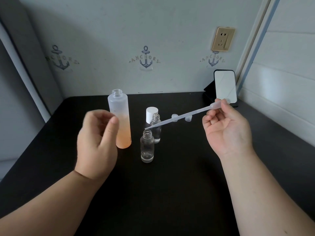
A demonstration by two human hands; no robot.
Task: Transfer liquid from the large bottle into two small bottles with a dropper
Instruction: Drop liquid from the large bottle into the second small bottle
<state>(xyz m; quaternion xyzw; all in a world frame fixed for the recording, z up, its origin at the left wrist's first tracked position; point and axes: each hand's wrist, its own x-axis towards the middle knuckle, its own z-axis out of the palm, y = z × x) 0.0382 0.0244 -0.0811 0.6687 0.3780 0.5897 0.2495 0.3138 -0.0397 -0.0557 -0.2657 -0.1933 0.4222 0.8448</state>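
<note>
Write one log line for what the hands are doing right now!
right hand: pinches dropper | tip: above near small bottle | left hand: empty, beside large bottle | bottles: uncapped

A: the large bottle [119,116] looks like frosted matt plastic or glass, can't tell which. The small bottles [147,147] are clear and glossy.

B: yeah, dropper [184,115] is soft translucent plastic, worktop [179,184] matt black, socket plate [223,39] brushed gold.

phone [225,87] on stand, wall socket [223,39]
</note>
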